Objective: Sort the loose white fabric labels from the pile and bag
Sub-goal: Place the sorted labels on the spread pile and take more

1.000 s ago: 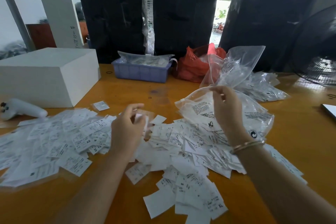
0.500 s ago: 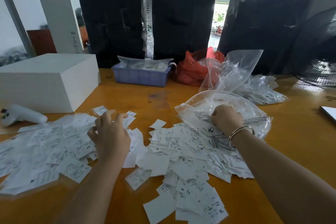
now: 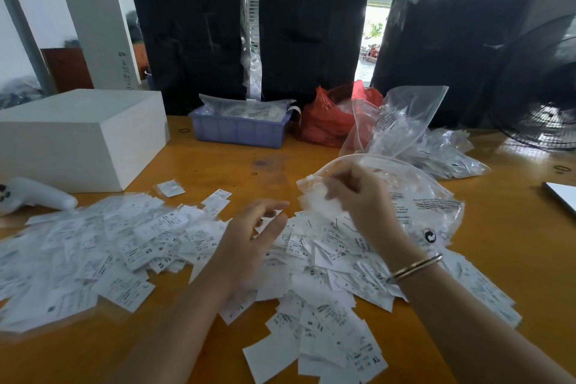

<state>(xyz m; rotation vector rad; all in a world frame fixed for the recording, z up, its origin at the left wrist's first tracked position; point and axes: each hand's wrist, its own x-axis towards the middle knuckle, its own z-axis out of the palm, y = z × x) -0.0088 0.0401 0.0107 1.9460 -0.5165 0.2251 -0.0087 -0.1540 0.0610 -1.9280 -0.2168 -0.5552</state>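
Right grip (image 3: 352,193) pinches blurred bunch of white fabric labels (image 3: 314,201) at mouth of clear printed plastic bag (image 3: 427,209); left grip (image 3: 249,243) loosely spread over label pile (image 3: 149,243) on orange bench (image 3: 218,162). Risk: loose pinch spills labels back.

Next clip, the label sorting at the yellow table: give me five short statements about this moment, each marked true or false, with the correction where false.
1. The right hand holds a bunch of white labels at the clear plastic bag. True.
2. The left hand grips a pair of scissors. False: it holds nothing and hovers with relaxed fingers over the label pile.
3. The blue plastic tray stands beside the red plastic bag. True.
4. The white box stands at the right end of the table. False: it is at the left.
5. A bracelet is on the right wrist. True.
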